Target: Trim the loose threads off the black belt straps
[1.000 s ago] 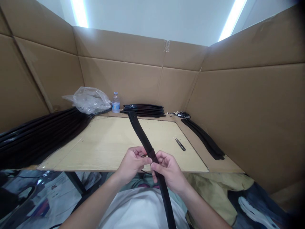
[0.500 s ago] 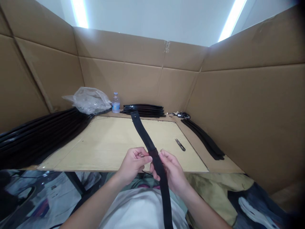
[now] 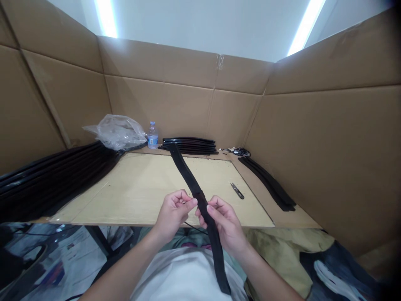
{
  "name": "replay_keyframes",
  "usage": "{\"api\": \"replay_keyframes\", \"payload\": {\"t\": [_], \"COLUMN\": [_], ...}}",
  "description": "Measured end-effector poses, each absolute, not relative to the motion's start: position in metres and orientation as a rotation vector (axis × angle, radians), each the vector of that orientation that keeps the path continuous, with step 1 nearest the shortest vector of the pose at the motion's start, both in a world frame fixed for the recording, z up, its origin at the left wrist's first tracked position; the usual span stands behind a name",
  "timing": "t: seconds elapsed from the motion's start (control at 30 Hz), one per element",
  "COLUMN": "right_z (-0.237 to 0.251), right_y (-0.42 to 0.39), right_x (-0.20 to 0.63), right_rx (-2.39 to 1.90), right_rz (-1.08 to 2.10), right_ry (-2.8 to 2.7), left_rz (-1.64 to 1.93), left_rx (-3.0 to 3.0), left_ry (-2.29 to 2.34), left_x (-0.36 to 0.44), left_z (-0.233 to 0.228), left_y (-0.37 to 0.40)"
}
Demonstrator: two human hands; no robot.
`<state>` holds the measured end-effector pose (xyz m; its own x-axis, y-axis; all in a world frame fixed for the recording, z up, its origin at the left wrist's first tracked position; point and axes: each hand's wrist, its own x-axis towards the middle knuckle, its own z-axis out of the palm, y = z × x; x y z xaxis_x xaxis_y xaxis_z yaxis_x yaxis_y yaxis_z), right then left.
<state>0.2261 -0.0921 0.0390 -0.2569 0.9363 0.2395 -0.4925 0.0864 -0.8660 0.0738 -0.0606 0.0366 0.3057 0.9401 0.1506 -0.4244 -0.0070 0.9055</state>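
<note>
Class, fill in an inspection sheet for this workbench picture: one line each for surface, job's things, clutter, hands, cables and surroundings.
Surface: pale wooden board on a table.
Job's things: long black flat strap, raised off the board and pinched in both hands.
Clutter: small black thread snips; clear plastic bag; small water bottle; black strap stacks at left, back and right.
Hands: left hand and right hand both grip the strap.
Cables: nothing seen.
Surroundings: brown cardboard walls on three sides.

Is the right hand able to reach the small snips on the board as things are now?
Probably yes. The snips lie bare on the board, just beyond the right hand, but it holds the black strap.
</note>
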Motion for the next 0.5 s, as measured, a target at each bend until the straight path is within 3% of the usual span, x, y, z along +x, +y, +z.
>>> {"api": "replay_keyframes", "payload": {"t": [0.5], "right_z": [0.031], "right_y": [-0.083], "right_x": [0.227], "right_rx": [-0.620], "right_rz": [1.461], "right_ry": [-1.301], "left_rz": [1.120], "left_rx": [1.233], "left_ry": [0.674], "left_x": [0.071], "left_z": [0.052], "left_y": [-0.064]}}
